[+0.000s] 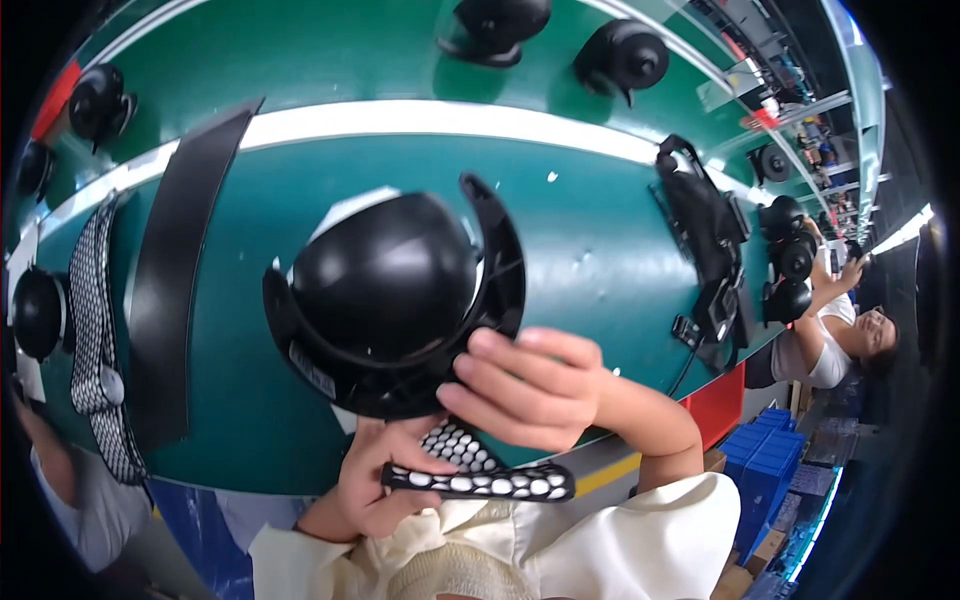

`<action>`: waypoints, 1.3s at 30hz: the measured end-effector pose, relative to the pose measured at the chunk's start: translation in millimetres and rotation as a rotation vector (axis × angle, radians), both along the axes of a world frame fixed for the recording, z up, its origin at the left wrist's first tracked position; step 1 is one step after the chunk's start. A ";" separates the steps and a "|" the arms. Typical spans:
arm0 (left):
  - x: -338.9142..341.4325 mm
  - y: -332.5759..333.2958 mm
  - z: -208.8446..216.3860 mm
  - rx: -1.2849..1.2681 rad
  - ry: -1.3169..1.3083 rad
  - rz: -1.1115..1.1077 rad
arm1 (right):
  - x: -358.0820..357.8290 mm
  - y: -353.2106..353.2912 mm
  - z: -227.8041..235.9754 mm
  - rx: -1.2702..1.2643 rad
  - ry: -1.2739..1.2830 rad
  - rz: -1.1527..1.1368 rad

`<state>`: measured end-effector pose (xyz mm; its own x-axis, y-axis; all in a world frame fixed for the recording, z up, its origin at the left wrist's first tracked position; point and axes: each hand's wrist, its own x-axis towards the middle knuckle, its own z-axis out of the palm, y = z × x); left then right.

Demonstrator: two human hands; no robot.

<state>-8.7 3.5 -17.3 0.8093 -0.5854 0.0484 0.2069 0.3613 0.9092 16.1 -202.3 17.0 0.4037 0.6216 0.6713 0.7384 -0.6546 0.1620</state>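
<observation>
A glossy black dome (385, 270) sits on the green worktable in front of me, with a curved black frame (505, 255) reaching around its lower side and up both flanks. My right hand (535, 390) grips the frame's near right rim with bent fingers. Below the dome, close to my body, my left hand (395, 475) pinches a black strip (490, 484) covered in white oval spots between thumb and fingers. Part of that strip folds back under my right hand. A pale label is on the frame's left side. White sheet edges show behind and below the dome.
To the left lie a long flat black strip (180, 290) and a patterned band (93, 310) with a disc on it. A black bundle with cables (710, 240) lies right. Domed black units (625, 58) stand across the far strip. Co-workers (830, 340) are at both sides; blue crates (765, 445) stand lower right.
</observation>
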 end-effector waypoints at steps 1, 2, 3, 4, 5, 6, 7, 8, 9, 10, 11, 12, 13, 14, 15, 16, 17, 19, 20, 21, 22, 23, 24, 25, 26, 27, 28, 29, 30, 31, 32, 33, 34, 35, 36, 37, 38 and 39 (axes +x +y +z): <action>-2.0 2.0 -1.1 0.024 -0.013 0.026 | 2.4 0.4 -0.3 -0.006 -0.032 0.030; -2.6 3.9 -1.0 0.055 -0.030 0.033 | 2.5 1.2 1.6 -0.019 -0.049 0.044; -3.4 4.2 -1.9 0.055 -0.016 0.045 | 6.2 5.0 1.4 0.027 -0.107 0.077; -2.7 10.2 -1.7 0.130 -0.060 0.011 | 4.0 5.0 3.0 -0.037 -0.138 0.085; -3.8 6.3 -3.5 0.064 -0.040 0.028 | 3.6 5.9 1.0 -0.046 -0.209 0.059; -6.1 6.5 -3.3 0.047 -0.013 0.038 | 1.3 7.4 0.6 -0.040 -0.209 0.056; -6.0 9.8 -3.3 0.072 -0.055 0.023 | 0.8 9.6 4.7 -0.043 -0.228 0.043; -4.5 11.8 -2.6 0.094 -0.106 0.015 | 0.8 11.4 6.3 -0.044 -0.229 0.042; -2.1 12.1 -4.2 0.092 -0.134 0.001 | 2.8 10.8 7.0 -0.042 -0.199 0.068; 0.7 10.7 -2.6 0.127 -0.193 0.012 | 7.4 9.2 10.4 -0.040 -0.166 0.093; 1.9 6.3 -4.1 0.165 -0.284 0.080 | 13.8 -0.7 22.8 -0.107 0.027 0.210; 1.9 2.1 -4.9 0.226 -0.368 0.172 | 27.9 -8.6 25.7 -0.055 0.146 0.320; 2.9 0.2 0.4 0.315 -0.458 0.203 | 37.9 -21.5 31.9 0.016 0.103 0.307; 2.4 0.9 0.4 0.338 -0.445 0.211 | 43.1 -50.9 40.1 -0.180 0.550 0.152; 4.7 -4.3 2.7 0.320 -0.441 0.173 | 64.5 -64.3 45.2 0.335 0.339 0.046; 7.6 -5.8 6.9 0.302 -0.460 0.177 | 90.5 -74.9 51.2 0.539 0.316 -0.290; 3.6 -5.2 -3.8 0.281 -0.428 0.147 | 137.6 -87.6 54.9 0.661 0.218 -0.268; -3.1 -3.8 -17.5 0.231 -0.404 0.107 | 205.6 -126.2 45.8 0.544 0.048 -0.612; 1.0 -5.3 -15.2 0.278 -0.556 0.159 | 237.7 -141.8 28.7 0.544 0.076 -0.844; 3.9 -4.2 -15.2 0.282 -0.570 0.137 | 263.0 -148.3 15.7 0.620 0.182 -0.959; 4.3 -0.8 -16.6 0.300 -0.484 0.099 | 281.7 -146.5 -2.1 0.751 0.307 -1.042; 3.1 4.2 -18.1 0.313 -0.398 0.056 | 291.8 -147.5 -12.1 1.029 0.581 -0.895; 1.2 6.5 -14.7 0.334 -0.303 0.020 | 294.3 -140.5 -20.9 1.163 0.587 -0.848; -0.1 8.5 -10.5 0.353 -0.209 -0.016 | 291.1 -137.9 -22.8 1.180 0.563 -0.867; -1.4 10.2 -6.7 0.371 -0.115 -0.051 | 286.7 -138.5 -22.7 1.194 0.537 -0.887; -6.4 6.8 -1.6 0.342 -0.219 0.107 | 289.3 -155.1 -25.1 1.231 0.542 -0.763; -14.8 8.6 -7.4 0.287 -0.013 0.136 | 283.4 -155.9 -15.6 1.259 0.590 -0.600; -19.4 13.4 -10.8 0.224 0.153 0.132 | 266.7 -155.3 -11.1 1.493 0.831 -0.381; -10.5 10.7 -5.8 0.118 0.268 -0.001 | 249.5 -171.1 -12.6 1.626 1.065 -0.135; -9.4 8.8 -5.4 0.124 0.193 0.016 | 220.4 -164.0 -4.2 1.697 1.114 0.148; -8.7 6.6 -5.0 0.129 0.117 0.031 | 203.1 -163.5 -3.9 1.753 1.145 0.390; -4.0 9.1 -3.6 0.143 -0.013 -0.033 | 188.6 -155.4 -2.4 1.835 1.139 0.567; -2.5 9.9 0.3 0.164 -0.009 -0.049 | 178.5 -149.1 -0.1 1.909 1.122 0.752; -2.3 10.9 3.9 0.188 -0.005 -0.064 | 171.6 -148.9 2.4 1.781 1.125 0.824; -5.3 9.9 3.1 0.185 -0.035 -0.002 | 164.5 -148.3 4.2 1.654 1.124 0.890; -6.0 9.7 -1.3 0.175 -0.087 0.043 | 156.6 -146.8 6.8 1.657 1.150 1.001; -8.0 10.5 -0.3 0.199 -0.088 0.078 | 149.8 -150.3 5.7 1.676 1.126 1.001; -9.3 7.7 -0.6 0.227 -0.092 0.109 | 141.9 -155.5 7.9 1.599 1.151 0.977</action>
<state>-18.0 11.2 -17.9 0.8666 -0.4990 0.0024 0.0903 0.1615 0.9827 158.0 -357.8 24.9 0.8826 0.1469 0.4466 0.1770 0.7762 -0.6051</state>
